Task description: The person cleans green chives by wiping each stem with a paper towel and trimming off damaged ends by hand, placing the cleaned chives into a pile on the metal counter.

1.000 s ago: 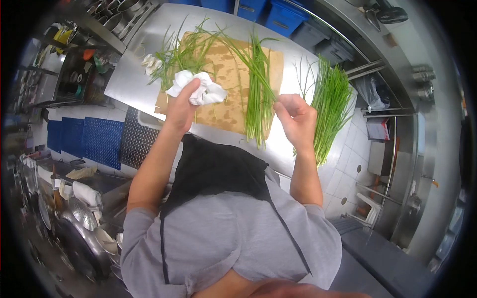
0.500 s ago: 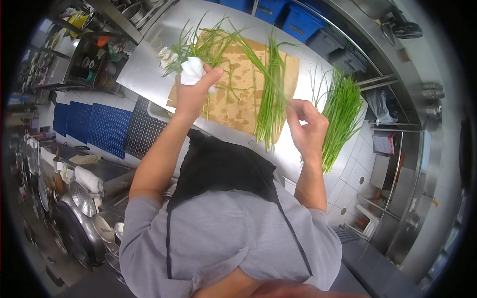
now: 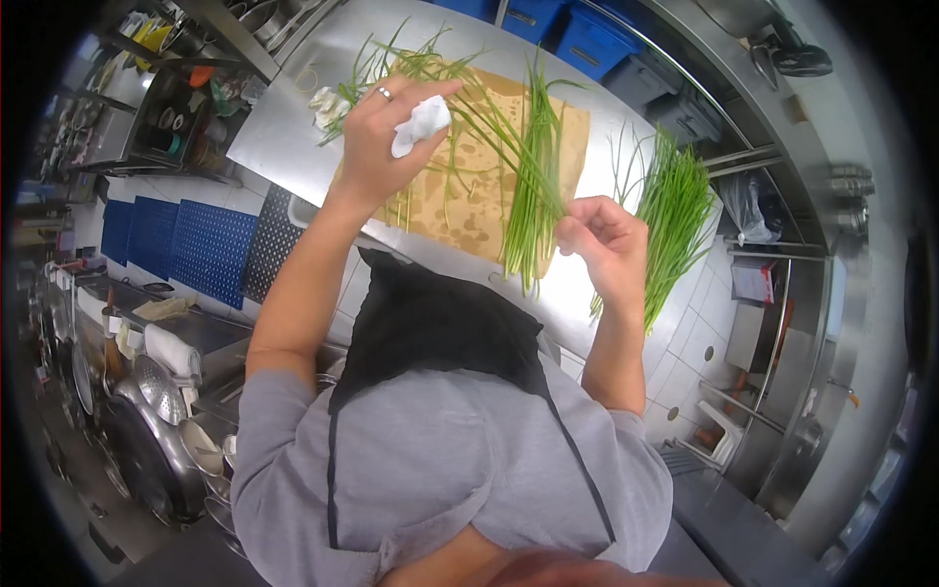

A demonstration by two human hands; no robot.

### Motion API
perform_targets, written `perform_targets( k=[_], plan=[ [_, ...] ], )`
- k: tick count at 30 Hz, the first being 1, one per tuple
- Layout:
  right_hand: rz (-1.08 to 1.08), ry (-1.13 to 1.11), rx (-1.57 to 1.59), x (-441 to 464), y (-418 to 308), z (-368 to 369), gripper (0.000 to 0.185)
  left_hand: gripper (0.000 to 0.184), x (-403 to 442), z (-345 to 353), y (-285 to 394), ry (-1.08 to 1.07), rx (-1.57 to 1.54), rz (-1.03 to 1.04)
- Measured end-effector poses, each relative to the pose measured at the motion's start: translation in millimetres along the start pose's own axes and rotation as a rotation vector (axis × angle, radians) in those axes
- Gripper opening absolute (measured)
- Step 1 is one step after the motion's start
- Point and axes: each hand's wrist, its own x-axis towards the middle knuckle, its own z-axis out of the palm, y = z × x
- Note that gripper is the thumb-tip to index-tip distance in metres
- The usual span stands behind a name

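My left hand (image 3: 386,147) holds a crumpled white cloth or tissue (image 3: 423,125) over the left part of a brown, damp-spotted sheet (image 3: 455,210). In my right hand (image 3: 611,249), thumb and fingers pinch the lower end of some thin green stalks (image 3: 528,161) that slant up and left. Under them a bundle of long green stalks (image 3: 528,235) lies upright on the sheet's right side. Loose, tangled greens (image 3: 430,67) lie at the sheet's top left, partly behind my left hand. A larger green bunch (image 3: 675,205) rests to the right of my right hand.
A steel table (image 3: 284,132) carries the sheet, with a whitish crumpled thing (image 3: 328,106) at its left. Blue bins (image 3: 599,41) stand beyond the far edge. Metal rails and a hanging plastic bag (image 3: 748,201) are at the right; pans and ladles (image 3: 161,386) are at the lower left.
The view has shifted, so the table appears further right. My left hand has turned and moved up with the white cloth, toward the stalks. My right hand keeps its pinch near the bundle.
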Motion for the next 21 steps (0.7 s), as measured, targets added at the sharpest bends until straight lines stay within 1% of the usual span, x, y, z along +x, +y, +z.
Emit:
perform_targets(
  k=[3, 9, 15, 18, 21],
  plan=[
    [0.002, -0.011, 0.001, -0.1, -0.8, 1.2, 0.008, 0.043, 4.4, 1.0, -5.2, -0.042, 0.023, 0.086],
    [0.001, -0.029, -0.025, -1.9, -3.7, -1.1, 0.007, 0.044, 9.7, -0.6, -4.7, -0.141, 0.114, 0.126],
    [0.002, -0.065, 0.002, -1.6, -6.5, -1.8, 0.007, 0.045, 9.5, 5.1, -9.0, -0.032, 0.136, 0.265],
    [0.004, -0.083, 0.018, -1.4, -5.5, -2.1, 0.007, 0.036, 4.3, 5.4, -15.4, -0.017, 0.239, 0.348],
    [0.016, -0.106, 0.043, -1.2, -3.9, -3.5, 0.008, 0.03, 5.7, 3.6, -14.7, -0.031, 0.251, 0.393]
  ],
)
